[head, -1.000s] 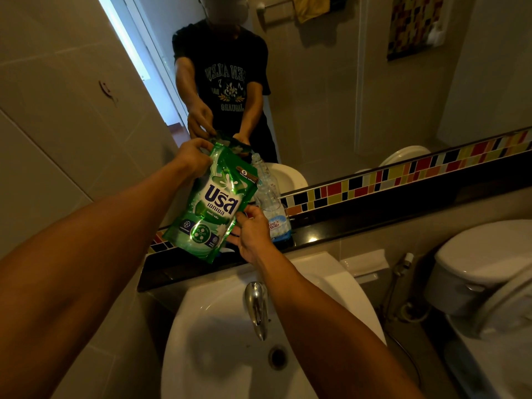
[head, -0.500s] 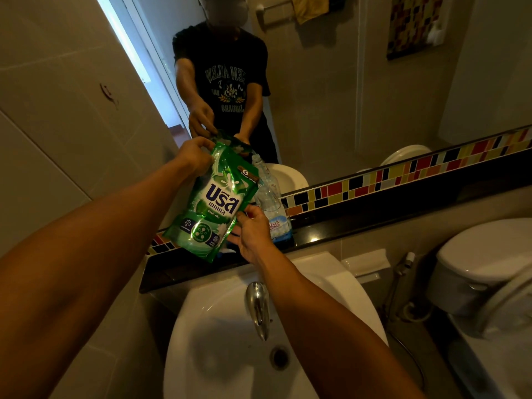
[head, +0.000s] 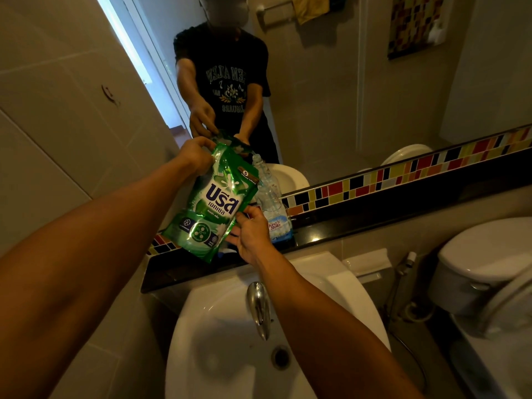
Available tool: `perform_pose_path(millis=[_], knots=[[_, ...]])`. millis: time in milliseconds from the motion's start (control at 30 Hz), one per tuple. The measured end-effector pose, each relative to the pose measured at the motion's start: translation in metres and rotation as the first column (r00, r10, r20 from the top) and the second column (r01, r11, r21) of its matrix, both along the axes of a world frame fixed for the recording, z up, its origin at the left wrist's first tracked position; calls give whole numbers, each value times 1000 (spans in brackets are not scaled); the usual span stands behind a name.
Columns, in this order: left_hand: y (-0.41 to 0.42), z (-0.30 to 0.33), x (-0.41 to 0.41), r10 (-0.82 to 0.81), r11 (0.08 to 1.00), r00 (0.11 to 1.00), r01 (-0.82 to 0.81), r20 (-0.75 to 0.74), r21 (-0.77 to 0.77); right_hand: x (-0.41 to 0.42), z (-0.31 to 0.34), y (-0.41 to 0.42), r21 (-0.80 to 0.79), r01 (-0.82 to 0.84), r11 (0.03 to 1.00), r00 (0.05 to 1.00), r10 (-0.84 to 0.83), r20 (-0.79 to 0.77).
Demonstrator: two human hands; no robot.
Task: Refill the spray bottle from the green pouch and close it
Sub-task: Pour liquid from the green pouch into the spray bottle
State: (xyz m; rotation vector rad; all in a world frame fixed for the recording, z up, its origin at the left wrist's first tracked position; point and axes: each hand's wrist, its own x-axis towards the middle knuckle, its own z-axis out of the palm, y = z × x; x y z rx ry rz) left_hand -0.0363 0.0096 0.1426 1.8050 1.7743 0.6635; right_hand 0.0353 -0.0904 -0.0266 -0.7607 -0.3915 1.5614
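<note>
The green pouch (head: 211, 204) with white lettering hangs tilted above the black ledge (head: 316, 237), its top leaning toward the neck of a clear bottle (head: 272, 203). My left hand (head: 195, 155) pinches the pouch's top left corner. My right hand (head: 250, 234) grips its lower right edge, just in front of the bottle. The bottle stands upright on the ledge with a blue-and-white label, and I see no cap or spray head on it. The pouch hides part of the bottle's left side.
A white sink (head: 230, 355) with a chrome tap (head: 259, 306) lies below my arms. A mirror above the ledge reflects a person holding the pouch. A toilet (head: 483, 269) stands at the right, and a tiled wall (head: 57, 125) at the left.
The pouch and both hands have barely shifted; the hold on it is the same.
</note>
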Motion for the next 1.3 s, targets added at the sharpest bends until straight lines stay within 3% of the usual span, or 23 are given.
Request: perform_pose_path(millis=[400,767,1000,1300], knots=[[-3,-6,-3,4,1000,999,-5,51,28,3,-5,5,-5,-1,1000,999,1,53],[-10,-50,-20,-1,995,958,-29,288,100,23,-22,21,-28,71,997,958,-60,282],[-11,-79,-33,26,994,866,-76,500,79,34,-29,26,1,90,996,882,-80,465],[-22,-115,-52,34,996,732,-81,681,38,49,-28,29,105,95,990,680,-142,719]])
